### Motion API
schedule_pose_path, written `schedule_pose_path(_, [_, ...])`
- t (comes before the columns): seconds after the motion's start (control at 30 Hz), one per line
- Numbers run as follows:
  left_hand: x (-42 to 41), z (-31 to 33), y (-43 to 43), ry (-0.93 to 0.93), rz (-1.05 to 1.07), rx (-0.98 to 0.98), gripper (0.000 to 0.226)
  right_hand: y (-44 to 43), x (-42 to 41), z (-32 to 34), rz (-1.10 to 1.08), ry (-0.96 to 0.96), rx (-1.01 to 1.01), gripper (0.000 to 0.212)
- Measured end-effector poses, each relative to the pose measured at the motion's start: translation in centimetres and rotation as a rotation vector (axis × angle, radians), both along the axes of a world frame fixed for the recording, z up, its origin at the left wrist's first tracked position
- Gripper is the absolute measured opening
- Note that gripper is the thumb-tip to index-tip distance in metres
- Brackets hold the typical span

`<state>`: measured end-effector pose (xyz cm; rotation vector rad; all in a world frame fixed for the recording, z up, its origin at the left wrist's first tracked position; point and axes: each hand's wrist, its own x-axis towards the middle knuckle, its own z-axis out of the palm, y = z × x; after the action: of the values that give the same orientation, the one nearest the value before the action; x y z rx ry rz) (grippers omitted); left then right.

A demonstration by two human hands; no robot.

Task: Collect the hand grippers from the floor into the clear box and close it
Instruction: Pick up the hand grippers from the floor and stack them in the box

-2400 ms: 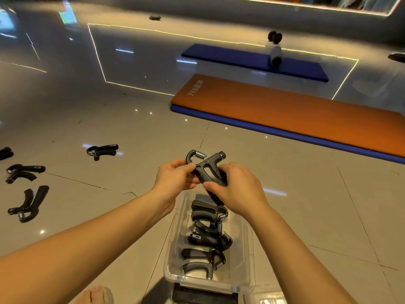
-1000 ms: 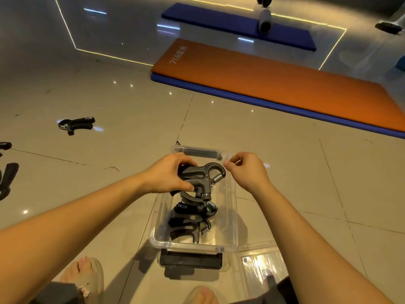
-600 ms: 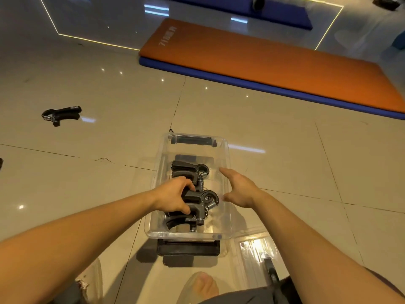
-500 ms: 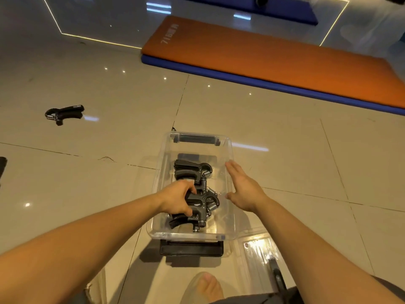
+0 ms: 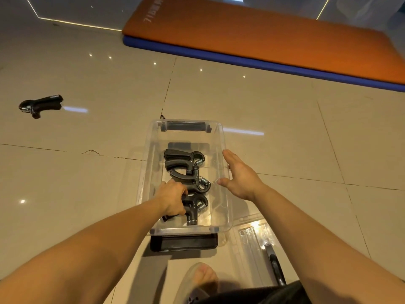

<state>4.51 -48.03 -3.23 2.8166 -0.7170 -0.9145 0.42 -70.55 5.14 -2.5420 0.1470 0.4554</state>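
The clear box stands open on the tiled floor in front of me, with several black hand grippers stacked in a row inside. My left hand reaches into the box and is closed on the handles of the nearest hand gripper. My right hand rests flat and open against the box's right rim. Another hand gripper lies on the floor far to the left. The clear lid lies on the floor at the box's near right corner.
An orange mat on a blue one lies across the floor beyond the box. My sandalled foot is just in front of the box's black near latch.
I lowered the hand gripper from above the box into it with my left hand. My right hand let go of it and moved to the box's right rim. The camera tilted down.
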Motion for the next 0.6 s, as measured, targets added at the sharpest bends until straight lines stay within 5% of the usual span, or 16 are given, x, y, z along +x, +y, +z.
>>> schedule_pose_path(0.2, [-0.3,-0.4,0.3,-0.02,-0.029,0.088,0.038,-0.6,-0.1,-0.5,-0.037,0.007,0.089,0.095])
schedule_pose_path(0.5, [-0.1,-0.2,0.2,0.015,0.037,0.057,0.068,-0.6,0.1,-0.7,-0.049,0.036,0.096,0.095])
schedule_pose_path(0.6, [0.4,1.1,-0.2,0.053,0.112,-0.035,0.062,-0.5,0.4,-0.4,-0.044,0.044,0.049,0.095])
